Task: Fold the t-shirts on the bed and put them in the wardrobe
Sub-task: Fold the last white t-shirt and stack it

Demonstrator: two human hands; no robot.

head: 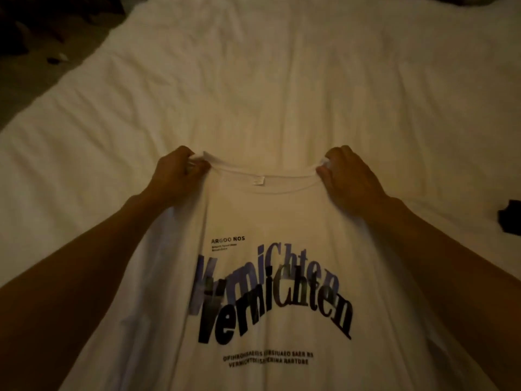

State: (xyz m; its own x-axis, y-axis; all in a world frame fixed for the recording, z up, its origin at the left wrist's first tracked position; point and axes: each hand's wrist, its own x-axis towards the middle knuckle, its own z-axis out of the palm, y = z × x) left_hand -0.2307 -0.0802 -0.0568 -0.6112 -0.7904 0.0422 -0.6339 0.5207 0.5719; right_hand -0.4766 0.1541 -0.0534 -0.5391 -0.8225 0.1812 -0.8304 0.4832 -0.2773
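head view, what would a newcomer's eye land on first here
The white t-shirt fills the lower middle of the view, with bold black lettering arched across its chest. The left hand and right hand pinch the two ends of its collar, holding it out over the pale bed. A small dark item lies at the right edge.

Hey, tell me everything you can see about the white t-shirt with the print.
The t-shirt is white, thin-looking cloth, unfolded, print facing the camera. Its round collar has a small white label inside. The large arched print reads "Vernichten" twice, black over blue, with small black text above and below. The left hand and right hand pinch the collar's two ends, holding it spread over the bed. Its hem is out of frame.
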